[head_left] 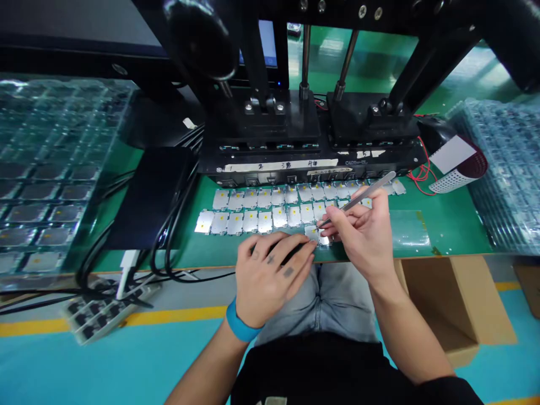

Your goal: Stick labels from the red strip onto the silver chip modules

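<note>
My right hand (358, 233) is shut on a pair of steel tweezers (363, 197), whose tips reach a small silver plate (312, 233) at the front of the rows. Two rows of silver rectangular plates (264, 212) with yellow dots lie on a green work mat (447, 233). My left hand (274, 275) rests curled at the mat's front edge, close to the tweezer tips. A dark shape under its fingers is partly hidden, and I cannot tell whether it is held.
A black press fixture (270, 126) with steel posts stands behind the rows. Stacked clear blister trays (54, 169) sit at left, with more (506, 174) at right. Black cables (169, 242) cross the mat's left side. A cardboard box (439, 304) stands below right.
</note>
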Action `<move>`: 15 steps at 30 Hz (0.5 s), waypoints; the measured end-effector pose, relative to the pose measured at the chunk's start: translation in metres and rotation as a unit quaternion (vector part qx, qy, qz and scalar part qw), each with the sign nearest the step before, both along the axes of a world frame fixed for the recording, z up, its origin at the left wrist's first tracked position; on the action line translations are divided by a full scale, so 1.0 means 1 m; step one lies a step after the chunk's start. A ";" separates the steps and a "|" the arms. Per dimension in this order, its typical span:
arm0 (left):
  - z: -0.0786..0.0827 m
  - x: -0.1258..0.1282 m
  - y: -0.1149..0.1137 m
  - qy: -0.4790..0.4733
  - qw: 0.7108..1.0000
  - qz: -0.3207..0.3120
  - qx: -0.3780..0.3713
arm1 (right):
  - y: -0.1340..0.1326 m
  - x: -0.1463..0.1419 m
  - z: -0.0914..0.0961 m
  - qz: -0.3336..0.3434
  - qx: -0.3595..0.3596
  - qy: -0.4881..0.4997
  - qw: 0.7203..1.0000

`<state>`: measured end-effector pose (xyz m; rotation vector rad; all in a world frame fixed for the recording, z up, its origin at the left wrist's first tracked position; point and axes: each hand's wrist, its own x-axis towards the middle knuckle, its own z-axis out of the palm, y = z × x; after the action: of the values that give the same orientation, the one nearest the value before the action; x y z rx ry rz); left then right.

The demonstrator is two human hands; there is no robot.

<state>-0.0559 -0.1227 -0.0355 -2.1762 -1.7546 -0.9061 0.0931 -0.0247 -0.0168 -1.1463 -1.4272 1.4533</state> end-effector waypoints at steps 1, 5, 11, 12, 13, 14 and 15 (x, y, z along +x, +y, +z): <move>0.000 0.000 0.000 0.000 1.000 0.000 0.001 | 0.000 0.000 0.000 0.001 0.000 0.003 1.000; 0.001 0.000 0.001 0.003 1.000 0.002 0.003 | 0.000 0.000 0.000 0.012 -0.001 0.000 1.000; 0.003 0.001 0.001 0.000 1.000 0.002 0.004 | 0.001 0.000 0.000 0.013 -0.002 -0.013 1.000; 0.003 0.001 0.001 0.000 1.000 0.002 0.003 | 0.001 0.000 0.000 0.012 -0.003 -0.012 1.000; 0.003 0.001 0.001 0.001 1.000 0.002 0.003 | 0.001 -0.001 0.000 0.013 -0.004 -0.009 1.000; 0.003 0.001 0.001 0.001 1.000 0.002 0.002 | 0.001 -0.001 0.000 0.013 -0.004 -0.006 1.000; 0.003 0.000 0.001 0.001 1.000 0.002 0.002 | 0.000 -0.001 0.000 0.014 -0.005 -0.005 1.000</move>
<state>-0.0554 -0.1218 -0.0324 -2.1685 -1.7537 -0.9052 0.0922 -0.0242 -0.0164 -1.1453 -1.4505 1.4778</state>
